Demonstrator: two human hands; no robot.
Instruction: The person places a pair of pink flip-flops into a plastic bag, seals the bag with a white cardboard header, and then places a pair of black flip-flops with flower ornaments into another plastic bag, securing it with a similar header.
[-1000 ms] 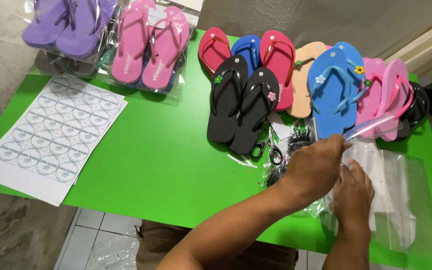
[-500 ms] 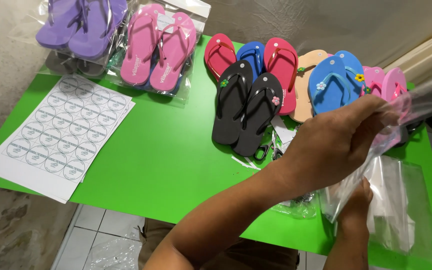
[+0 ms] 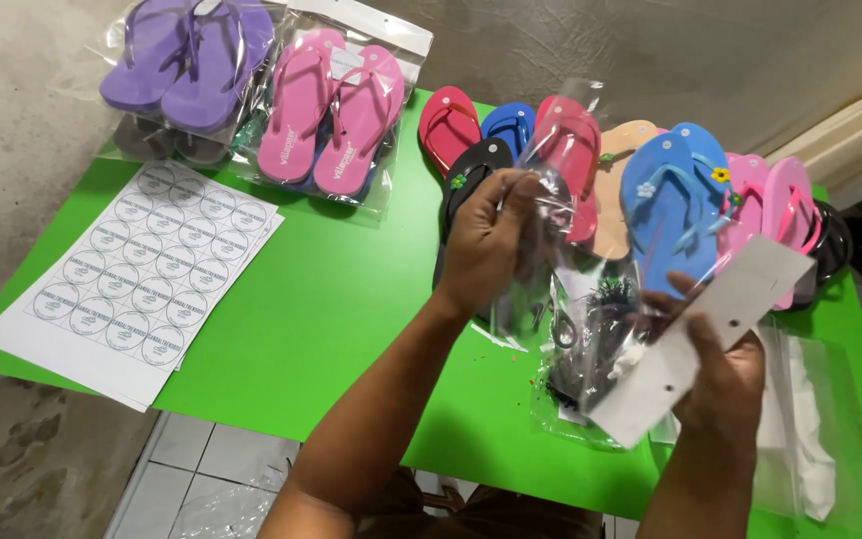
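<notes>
My left hand [image 3: 489, 243] is raised over the green table [image 3: 331, 309] and pinches the top of a clear plastic bag [image 3: 563, 215], which hangs open in front of the black flip-flops [image 3: 473, 165]. My right hand [image 3: 720, 369] holds a white card header [image 3: 700, 334] with two small holes, tilted, at the bag's lower right edge. Behind the bag lies a row of loose flip-flops: red [image 3: 446, 122], blue [image 3: 665, 205], peach [image 3: 619, 180] and pink [image 3: 765, 205].
A sheet of round white stickers [image 3: 142, 265] lies at the table's left. Bagged purple flip-flops [image 3: 187, 65] and bagged pink flip-flops [image 3: 336, 110] sit at the back left. A pile of clear bags [image 3: 815, 429] lies at the right edge. Small dark items [image 3: 591, 329] sit under the bag.
My left hand has lifted the clear bag from the pile and swung it left over the black flip-flops. My right hand has come up holding the white card.
</notes>
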